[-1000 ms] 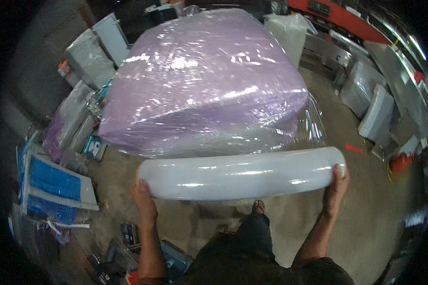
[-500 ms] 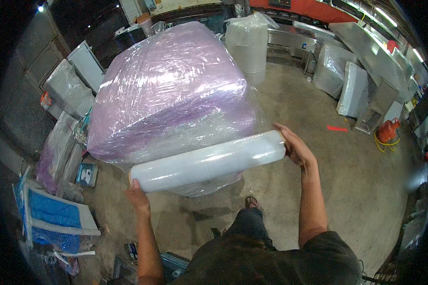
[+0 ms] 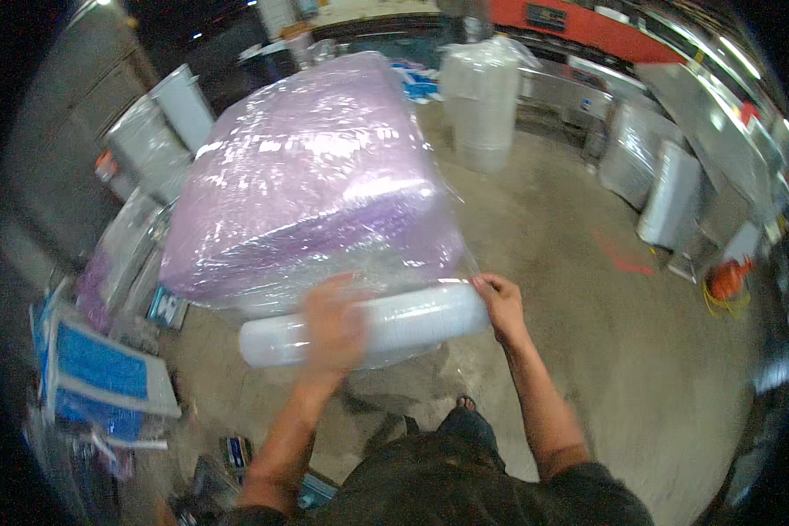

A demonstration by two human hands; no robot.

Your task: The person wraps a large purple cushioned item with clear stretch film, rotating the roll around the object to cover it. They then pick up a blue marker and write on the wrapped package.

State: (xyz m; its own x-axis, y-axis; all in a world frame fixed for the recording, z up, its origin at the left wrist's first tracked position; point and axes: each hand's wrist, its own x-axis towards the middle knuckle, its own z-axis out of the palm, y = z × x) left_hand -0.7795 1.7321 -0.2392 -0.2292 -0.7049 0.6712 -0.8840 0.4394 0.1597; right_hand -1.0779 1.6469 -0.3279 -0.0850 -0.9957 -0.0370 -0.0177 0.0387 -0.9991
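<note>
A roll of clear stretch film (image 3: 416,317) lies crosswise in front of me, against the near side of a large bulky load (image 3: 311,167) wrapped in pink-purple sheeting and shiny clear film. My left hand (image 3: 335,329) is over the roll's left-middle part; motion smears its fingers. At the roll's right end is my right hand (image 3: 503,307), its fingers closed around that end. Part of the roll is hidden behind my left hand. The film on the load's near side is crinkled and meets the roll.
Left of the load lean film-wrapped panels (image 3: 145,145) and a blue-and-white wrapped piece (image 3: 105,368). A tall wrapped cylinder (image 3: 484,105) stands behind, to the right. Farther right are wrapped boxes (image 3: 636,153), a metal panel (image 3: 706,123) and an orange object with a yellow cord (image 3: 728,280) on the concrete floor.
My left hand has left the roll's left end and moved right, over its middle. My right hand and the roll's right end have shifted left and nearer to me.
</note>
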